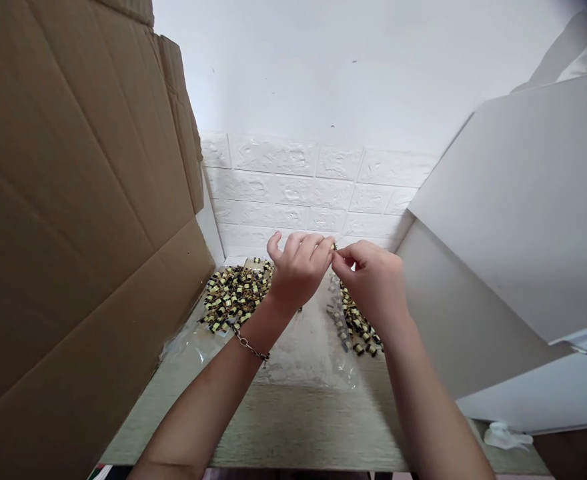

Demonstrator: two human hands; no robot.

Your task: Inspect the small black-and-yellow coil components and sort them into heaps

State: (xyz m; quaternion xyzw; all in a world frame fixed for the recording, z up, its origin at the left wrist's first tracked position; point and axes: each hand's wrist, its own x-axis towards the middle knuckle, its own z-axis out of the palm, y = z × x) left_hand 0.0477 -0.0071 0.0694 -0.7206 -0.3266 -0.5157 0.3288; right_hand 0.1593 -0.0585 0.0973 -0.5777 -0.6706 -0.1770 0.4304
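Note:
My left hand (301, 263) is raised over the table, its fingertips closed on a small yellow-and-black wire-wound coil (334, 246), of which only a bit shows. Thumb and forefinger of my right hand (371, 273) pinch right beside it, at the left fingertips; what they grip is too small to make out. Behind my left wrist lies a heap of similar coils (233, 293) with copper-coloured wire ends. Another pile of coils (361, 327) lies under my right hand, partly hidden by it and by clear plastic.
A clear plastic sheet (303, 353) covers part of the wooden table (308, 427). Tall cardboard (73, 200) walls the left side, white panels (513, 200) the right. A white brick-patterned wall (283, 190) stands behind. Crumpled white plastic (506, 436) lies at lower right.

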